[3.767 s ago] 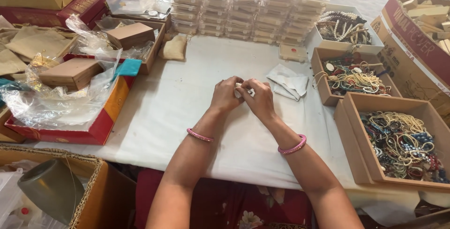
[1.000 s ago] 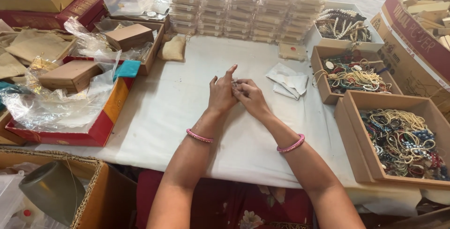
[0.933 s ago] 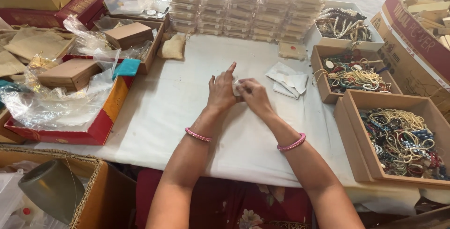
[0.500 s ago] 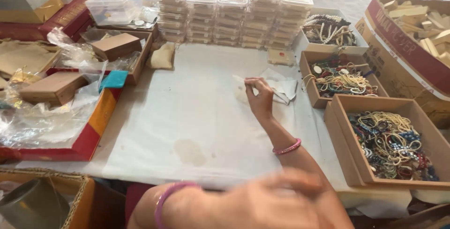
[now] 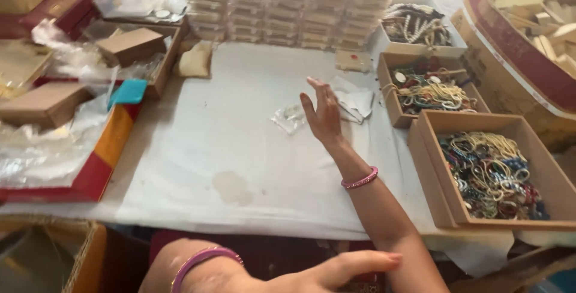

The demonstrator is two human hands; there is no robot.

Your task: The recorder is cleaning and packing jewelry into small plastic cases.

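The right hand hovers with its fingers spread and nothing in it, low over the white-covered counter, just right of a small clear plastic pouch that lies flat on the cloth. Whether the fingertips touch the pouch cannot be told. A pink bangle rings that wrist. The left hand is at the near edge, below the counter, fingers extended and slack, holding nothing; a second pink bangle sits on its wrist.

Just right of the right hand lies a loose pile of folded white paper pieces. At the far side stands a wall of stacked clear plastic lidded boxes, and one small flat clear box with a red dot lies in front of it.

On the right, three open boxes hold beaded strings: a white one far, a brown cardboard one in the middle, and a larger brown cardboard one near. Beyond them is a big carton with a red printed band.

On the left, closed brown cardboard boxes and crumpled clear plastic wrap rest in a red and yellow tray, with a teal tab and a small beige cloth pouch nearby.
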